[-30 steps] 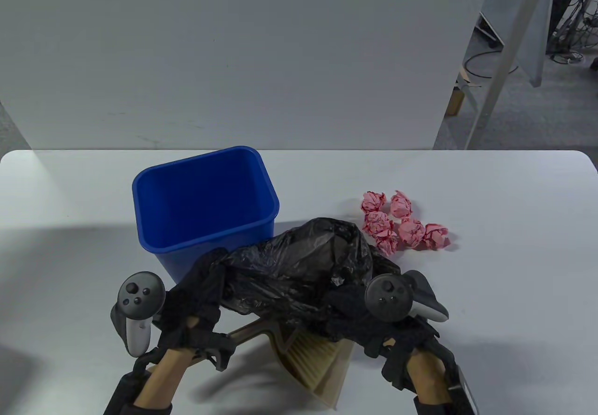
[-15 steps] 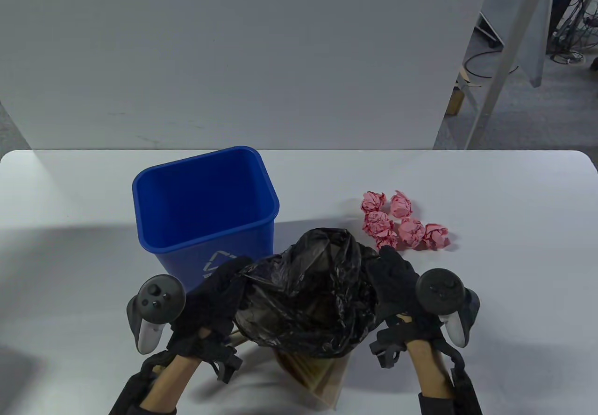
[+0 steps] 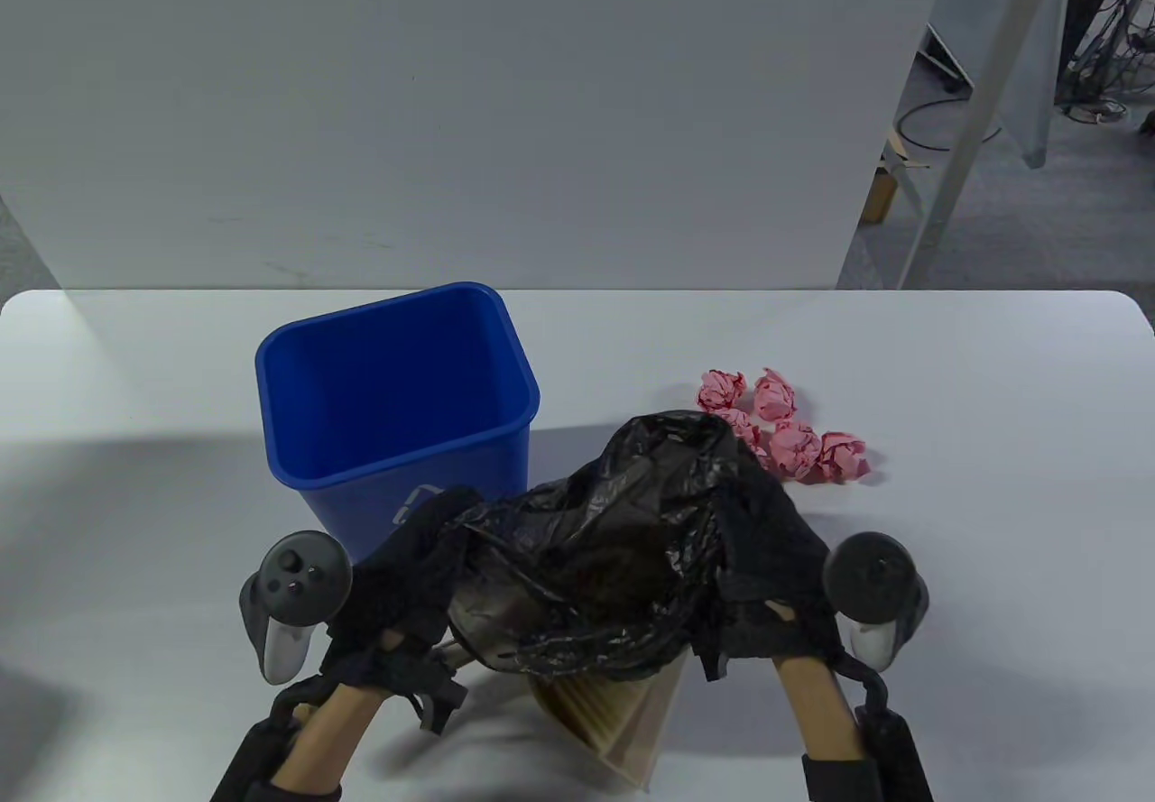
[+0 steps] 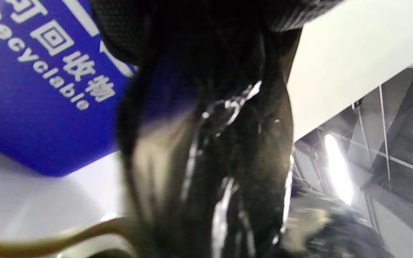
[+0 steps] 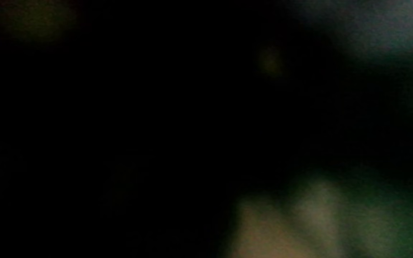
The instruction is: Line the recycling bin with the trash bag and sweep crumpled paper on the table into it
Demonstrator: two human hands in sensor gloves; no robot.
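A black trash bag [image 3: 623,540] hangs spread between my two hands above the table's near side. My left hand [image 3: 411,558] grips its left edge and my right hand [image 3: 767,558] grips its right edge, holding the mouth open. The blue recycling bin [image 3: 397,405] stands unlined just beyond my left hand. In the left wrist view the bag [image 4: 206,150] fills the middle, with the bin's wall [image 4: 41,100] behind it. Several pink crumpled paper balls [image 3: 794,441] lie right of the bag, some hidden behind it. The right wrist view is almost black.
A tan hand brush and dustpan [image 3: 614,712] lie on the table under the bag, near the front edge. A white panel [image 3: 451,116] stands behind the table. The table's right edge [image 3: 1137,315] borders open floor with cables.
My hands pulled apart and the bag's mouth widened and rose. The right hand turned from on top of the bag to its right edge, and the bag now covers more of the paper balls.
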